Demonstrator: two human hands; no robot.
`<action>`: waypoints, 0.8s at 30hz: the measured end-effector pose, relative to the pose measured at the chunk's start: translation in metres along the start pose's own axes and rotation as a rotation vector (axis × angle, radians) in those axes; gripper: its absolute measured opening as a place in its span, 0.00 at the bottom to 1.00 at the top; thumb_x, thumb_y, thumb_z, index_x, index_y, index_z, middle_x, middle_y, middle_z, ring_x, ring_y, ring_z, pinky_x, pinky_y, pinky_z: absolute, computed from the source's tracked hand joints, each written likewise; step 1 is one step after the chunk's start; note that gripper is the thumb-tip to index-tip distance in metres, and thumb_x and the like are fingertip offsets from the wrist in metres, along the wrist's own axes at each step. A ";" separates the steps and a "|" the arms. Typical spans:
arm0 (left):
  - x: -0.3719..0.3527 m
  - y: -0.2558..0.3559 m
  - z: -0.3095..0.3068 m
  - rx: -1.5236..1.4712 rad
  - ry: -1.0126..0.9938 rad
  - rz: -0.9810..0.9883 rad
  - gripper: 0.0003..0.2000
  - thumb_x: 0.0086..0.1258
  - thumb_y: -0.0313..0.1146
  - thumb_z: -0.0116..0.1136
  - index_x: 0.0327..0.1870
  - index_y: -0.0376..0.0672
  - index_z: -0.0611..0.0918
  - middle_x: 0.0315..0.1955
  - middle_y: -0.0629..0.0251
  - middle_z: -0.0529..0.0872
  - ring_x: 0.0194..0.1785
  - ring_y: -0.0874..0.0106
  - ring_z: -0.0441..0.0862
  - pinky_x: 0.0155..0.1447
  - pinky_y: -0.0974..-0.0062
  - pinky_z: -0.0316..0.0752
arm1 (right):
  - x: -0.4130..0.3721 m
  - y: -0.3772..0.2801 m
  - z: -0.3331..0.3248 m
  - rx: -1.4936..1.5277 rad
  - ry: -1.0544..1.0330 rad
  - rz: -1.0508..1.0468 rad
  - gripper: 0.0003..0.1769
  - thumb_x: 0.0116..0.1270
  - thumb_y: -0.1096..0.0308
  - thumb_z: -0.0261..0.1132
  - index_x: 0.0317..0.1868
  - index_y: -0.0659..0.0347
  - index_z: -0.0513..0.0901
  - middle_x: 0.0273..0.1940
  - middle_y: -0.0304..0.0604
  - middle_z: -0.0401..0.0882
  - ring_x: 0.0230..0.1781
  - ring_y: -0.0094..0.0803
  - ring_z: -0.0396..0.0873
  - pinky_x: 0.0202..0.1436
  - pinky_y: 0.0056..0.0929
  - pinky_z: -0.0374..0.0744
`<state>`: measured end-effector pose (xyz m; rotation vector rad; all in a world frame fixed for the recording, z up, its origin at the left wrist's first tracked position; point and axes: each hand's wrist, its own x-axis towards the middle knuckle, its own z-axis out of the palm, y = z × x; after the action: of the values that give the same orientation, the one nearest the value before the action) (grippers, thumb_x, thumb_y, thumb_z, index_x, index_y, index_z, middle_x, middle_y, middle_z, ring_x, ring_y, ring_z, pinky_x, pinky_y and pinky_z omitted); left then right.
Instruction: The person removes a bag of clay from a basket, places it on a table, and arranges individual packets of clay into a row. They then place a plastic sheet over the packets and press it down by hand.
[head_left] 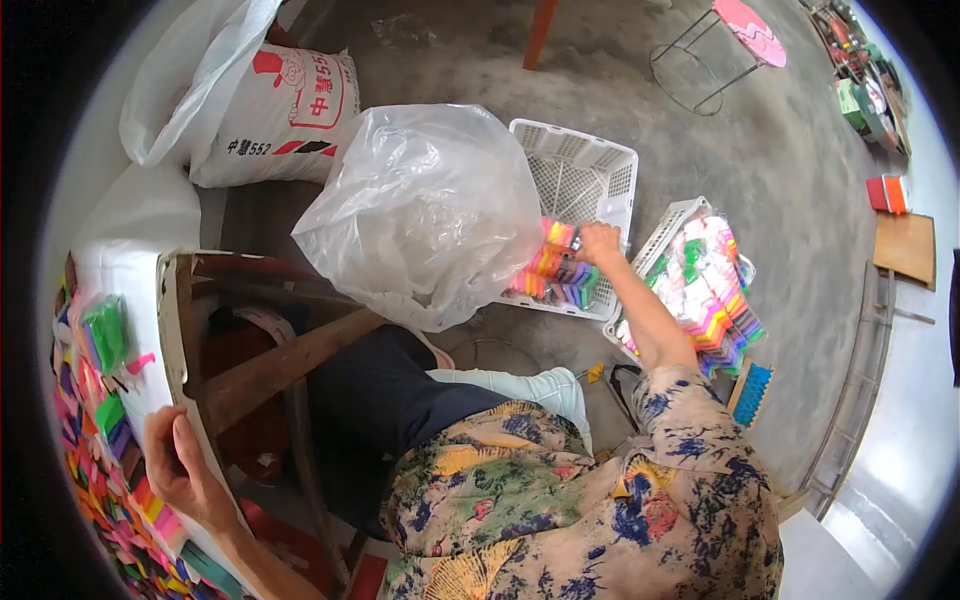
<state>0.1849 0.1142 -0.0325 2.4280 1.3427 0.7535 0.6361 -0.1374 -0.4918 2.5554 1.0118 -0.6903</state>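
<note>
My right hand (600,243) reaches into a white plastic basket (628,190) on the floor. Its fingers are closed at the edge of a clear packet of coloured strips (560,235); exactly how it grips is partly hidden. More packets of coloured strips (568,290) lie in rows beneath it. On the left, my left hand (175,465) rests at the edge of a white table (165,330), loosely curled with the thumb apart and nothing visible in it. Beside it are many loose coloured strips (110,500) and a packet with green pieces (104,335).
A large clear plastic bag (420,210) overlaps the basket's left side. A second basket (665,230) heaped with colourful packets (705,290) stands to the right. A printed white sack (290,120), a pink stool (750,30) and a blue-bristled brush (752,393) are around the floor.
</note>
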 end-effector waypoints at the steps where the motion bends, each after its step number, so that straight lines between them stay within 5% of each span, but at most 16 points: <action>1: -0.001 -0.003 -0.003 -0.016 -0.016 -0.028 0.06 0.76 0.28 0.53 0.40 0.34 0.78 0.35 0.68 0.77 0.41 0.78 0.72 0.49 0.81 0.66 | 0.009 -0.007 0.009 -0.013 0.011 -0.026 0.35 0.48 0.50 0.77 0.55 0.56 0.79 0.50 0.48 0.85 0.54 0.44 0.84 0.58 0.55 0.77; 22: -0.005 0.003 -0.005 0.062 -0.003 -0.070 0.08 0.74 0.30 0.51 0.42 0.35 0.80 0.37 0.68 0.76 0.41 0.76 0.72 0.48 0.79 0.65 | 0.020 -0.026 0.089 0.028 0.249 0.038 0.43 0.52 0.46 0.78 0.68 0.39 0.71 0.60 0.46 0.74 0.69 0.48 0.65 0.67 0.73 0.60; 24: -0.005 0.003 -0.006 0.068 -0.012 -0.091 0.08 0.74 0.30 0.51 0.42 0.35 0.80 0.37 0.67 0.77 0.41 0.75 0.72 0.49 0.78 0.66 | 0.013 -0.017 0.101 0.120 0.086 0.116 0.39 0.56 0.49 0.75 0.68 0.40 0.71 0.63 0.47 0.73 0.70 0.48 0.65 0.66 0.73 0.61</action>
<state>0.1815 0.1083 -0.0276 2.3993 1.4864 0.6802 0.5999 -0.1629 -0.5853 2.7439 0.8632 -0.6320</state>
